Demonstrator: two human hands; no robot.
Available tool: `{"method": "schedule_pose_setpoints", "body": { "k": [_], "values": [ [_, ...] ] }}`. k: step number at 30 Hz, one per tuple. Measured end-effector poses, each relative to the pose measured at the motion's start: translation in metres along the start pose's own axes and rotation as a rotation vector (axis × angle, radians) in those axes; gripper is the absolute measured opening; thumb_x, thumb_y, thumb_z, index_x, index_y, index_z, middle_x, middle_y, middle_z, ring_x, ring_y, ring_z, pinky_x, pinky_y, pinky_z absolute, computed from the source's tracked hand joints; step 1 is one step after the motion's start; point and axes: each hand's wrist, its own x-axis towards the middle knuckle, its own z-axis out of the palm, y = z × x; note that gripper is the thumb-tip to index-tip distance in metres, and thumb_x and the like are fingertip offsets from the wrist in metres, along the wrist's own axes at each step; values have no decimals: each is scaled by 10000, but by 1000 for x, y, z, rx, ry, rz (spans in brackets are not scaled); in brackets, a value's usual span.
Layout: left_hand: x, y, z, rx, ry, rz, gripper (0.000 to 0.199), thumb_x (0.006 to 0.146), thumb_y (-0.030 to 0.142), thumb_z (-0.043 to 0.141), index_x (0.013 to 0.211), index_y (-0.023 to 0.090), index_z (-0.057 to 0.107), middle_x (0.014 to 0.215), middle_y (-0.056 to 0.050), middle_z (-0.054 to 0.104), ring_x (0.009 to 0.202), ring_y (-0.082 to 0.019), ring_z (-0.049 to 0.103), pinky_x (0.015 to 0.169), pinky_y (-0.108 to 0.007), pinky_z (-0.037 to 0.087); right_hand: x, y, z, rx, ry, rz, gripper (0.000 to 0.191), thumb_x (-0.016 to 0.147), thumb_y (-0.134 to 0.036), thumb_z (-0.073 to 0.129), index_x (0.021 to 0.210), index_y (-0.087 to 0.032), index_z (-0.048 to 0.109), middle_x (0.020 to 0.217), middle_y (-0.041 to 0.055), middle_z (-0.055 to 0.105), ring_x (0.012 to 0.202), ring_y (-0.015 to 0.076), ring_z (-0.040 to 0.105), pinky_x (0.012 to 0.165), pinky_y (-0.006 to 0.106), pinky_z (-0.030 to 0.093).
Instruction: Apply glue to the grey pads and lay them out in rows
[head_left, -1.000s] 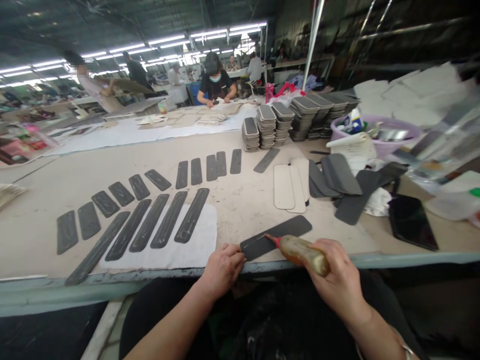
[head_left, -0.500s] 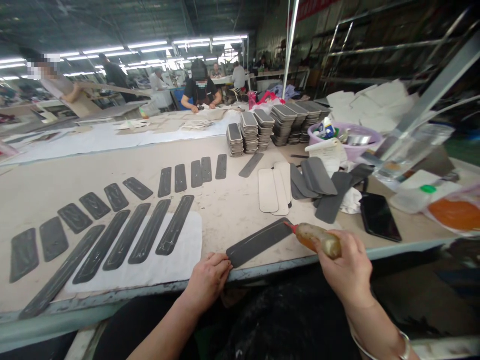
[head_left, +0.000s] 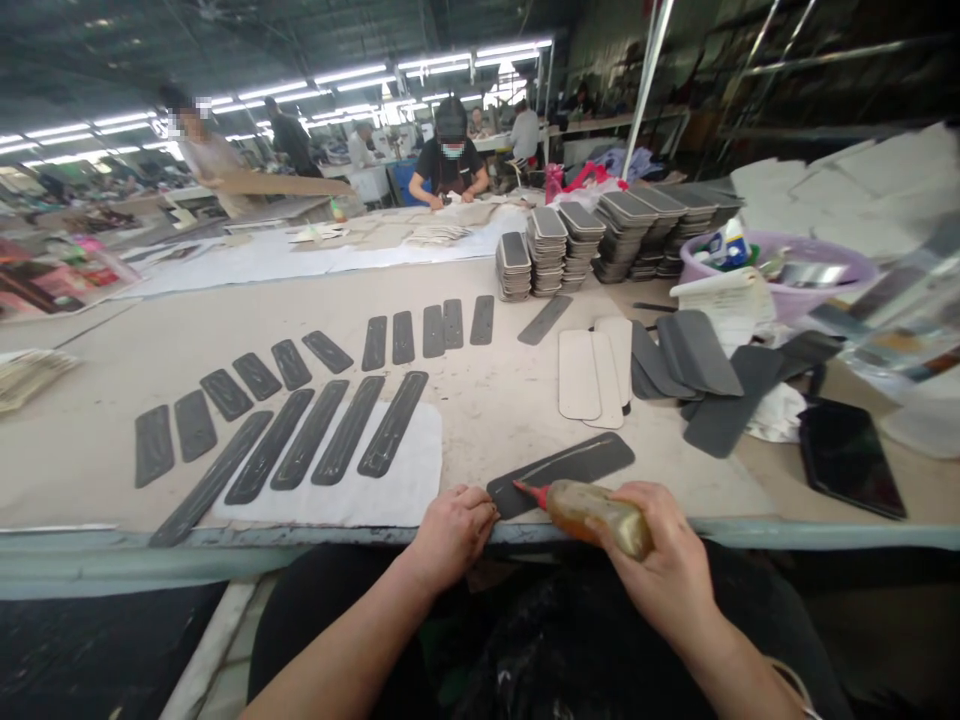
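Observation:
In the head view a dark grey strip with rounded ends (head_left: 585, 460) lies aslant near the table's front edge, a wet glue line along its far side. My left hand (head_left: 459, 530) is closed at the strip's left end, fingers curled against it. Wrapped in my right hand (head_left: 664, 560) is a squeeze glue bottle (head_left: 592, 512), amber and tilted, its red nozzle tip at the strip's left part. Farther left, several glue-streaked long strips (head_left: 330, 430) lie partly on a white sheet (head_left: 411, 485), with a row of shorter dark pieces (head_left: 259, 376) behind them.
Pale rounded panels (head_left: 579, 375) and loose dark pieces (head_left: 694, 352) lie to the right, near a black phone (head_left: 851, 460). Behind stand stacked panels (head_left: 622, 225) and a purple basin (head_left: 840, 275). A co-worker (head_left: 451, 160) works across the table.
My right hand has brought the glue bottle from the strip's right end to its left part. A glue line now runs along the strip. The camera view has turned left.

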Motion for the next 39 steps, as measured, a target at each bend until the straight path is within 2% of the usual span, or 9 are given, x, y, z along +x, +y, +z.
{"method": "schedule_pose_setpoints", "body": {
  "k": [6, 11, 21, 27, 31, 39],
  "values": [
    [0, 1, -1, -9, -24, -21, 253, 938, 232, 438, 870, 185, 676, 825, -48, 628, 807, -170, 577, 752, -300, 507, 1, -7, 7, 30, -3, -44, 229, 829, -296, 639, 1003, -211, 516, 923, 61, 566, 864, 207, 557, 755, 348, 494],
    [1, 0, 0, -8, -26, -34, 246, 933, 232, 447, 849, 184, 673, 814, -50, 619, 806, -165, 582, 739, -288, 501, -1, -7, 7, 40, -64, -46, 206, 833, -315, 630, 978, -216, 521, 902, 59, 572, 839, 209, 568, 728, 349, 500],
    [3, 0, -1, -16, -57, -61, 252, 936, 232, 437, 842, 185, 666, 848, -41, 631, 797, -154, 598, 745, -277, 500, -7, -5, -13, 27, -95, -53, 214, 825, -287, 640, 991, -216, 524, 909, 58, 569, 844, 198, 567, 728, 326, 502],
    [3, -2, 1, -42, -50, -66, 243, 939, 243, 438, 872, 195, 666, 901, -38, 639, 824, -155, 605, 754, -283, 507, -7, 11, -36, -65, -31, 44, 212, 833, -316, 626, 989, -213, 527, 906, 63, 566, 839, 215, 558, 717, 358, 492],
    [3, -2, 2, -50, -34, -65, 243, 938, 238, 441, 845, 194, 662, 901, -34, 641, 812, -151, 604, 752, -281, 507, -10, 24, -49, -183, 72, 73, 210, 826, -333, 626, 971, -207, 542, 902, 72, 571, 837, 236, 562, 724, 391, 486],
    [5, 0, -2, -50, -74, -73, 252, 947, 225, 419, 850, 186, 648, 897, -38, 634, 828, -156, 601, 782, -287, 505, -13, 44, -49, -385, 248, 98, 236, 790, -298, 647, 988, -183, 589, 965, 101, 570, 883, 261, 579, 783, 420, 492]
  ]
}}
